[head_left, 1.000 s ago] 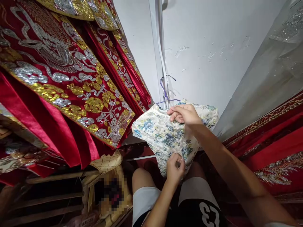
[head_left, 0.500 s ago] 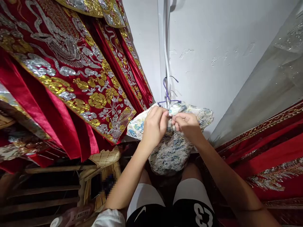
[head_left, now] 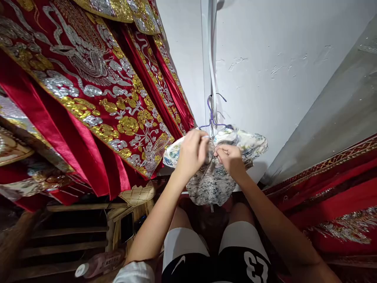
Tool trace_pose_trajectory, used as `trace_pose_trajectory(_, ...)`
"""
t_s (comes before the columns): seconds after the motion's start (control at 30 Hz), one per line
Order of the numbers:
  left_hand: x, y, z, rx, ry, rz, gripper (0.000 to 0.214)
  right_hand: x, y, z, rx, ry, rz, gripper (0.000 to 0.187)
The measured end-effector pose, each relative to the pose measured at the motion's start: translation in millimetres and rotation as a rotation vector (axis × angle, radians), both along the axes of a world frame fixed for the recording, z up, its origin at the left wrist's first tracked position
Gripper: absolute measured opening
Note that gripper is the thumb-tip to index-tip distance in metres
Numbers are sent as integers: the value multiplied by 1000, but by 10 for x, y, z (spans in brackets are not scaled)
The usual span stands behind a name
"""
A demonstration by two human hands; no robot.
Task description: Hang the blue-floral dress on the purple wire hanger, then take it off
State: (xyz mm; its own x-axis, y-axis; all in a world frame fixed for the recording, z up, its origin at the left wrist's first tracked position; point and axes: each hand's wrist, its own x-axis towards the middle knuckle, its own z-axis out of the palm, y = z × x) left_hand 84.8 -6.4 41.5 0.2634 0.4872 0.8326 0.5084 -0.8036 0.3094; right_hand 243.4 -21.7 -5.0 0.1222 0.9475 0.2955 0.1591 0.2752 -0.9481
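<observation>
A patterned garment [head_left: 212, 188] in white, blue and grey hangs on a purple wire hanger [head_left: 211, 114] before the wall. My left hand [head_left: 193, 151] is at the front of its neck, fingers curled and partly blurred; what they hold, if anything, is hidden. Just beside it, my right hand [head_left: 231, 157] pinches the fabric at the garment's front middle. The cloth bunches in folds between the two hands. The hanger's hook is by a pale vertical strip [head_left: 212, 59] on the wall.
Red cloth with gold and silver sequins [head_left: 128, 125] hangs on the left. More red trimmed fabric [head_left: 338, 192] is low on the right. At lower left are a wooden slatted chair [head_left: 76, 230] and a pink bottle with a white cap [head_left: 100, 263]. A white wall [head_left: 265, 47] stands ahead.
The garment's lower part has drawn upward and its hem sits higher. My left hand has moved slightly and is blurred; my right hand stays at the front. The view has shifted a little.
</observation>
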Motion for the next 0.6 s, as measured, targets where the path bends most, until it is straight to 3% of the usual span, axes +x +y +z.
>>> trace_pose_trajectory(0.1, -306, 142, 1, -21, -447, 107, 12, 102, 23, -220, -20, -97, 9, 29)
trace_pose_trajectory(0.17, -578, 259, -154, -192, -831, 86, 13, 184, -38, -322, -37, -109, 19, 30)
trace_pose_trajectory(0.23, -784, 332, -465, -463, -1233, -31, 12, 221, -140, -390, -68, -49, 40, 28)
trace_pose_trajectory(0.3, -849, 312, -884, -718, -1549, -98, 12, 195, -259, -460, -92, 32, 67, 25)
trace_pose_trajectory(0.4, -707, 117, -1530, -859, -1583, -86, 8, 99, -453, -662, -162, 140, 62, 23)
trace_pose_trajectory(0.47, -567, -47, -1858, -917, -1562, -120, 9, 65, -590, -878, -226, 209, 41, 22)
trace_pose_trajectory(0.53, -470, -177, -2043, -951, -1551, -153, 10, 79, -726, -1120, -281, 268, 33, 24)
trace_pose_trajectory(0.6, -419, -267, -2067, -961, -1551, -203, 9, 129, -842, -1324, -335, 273, 71, 28)
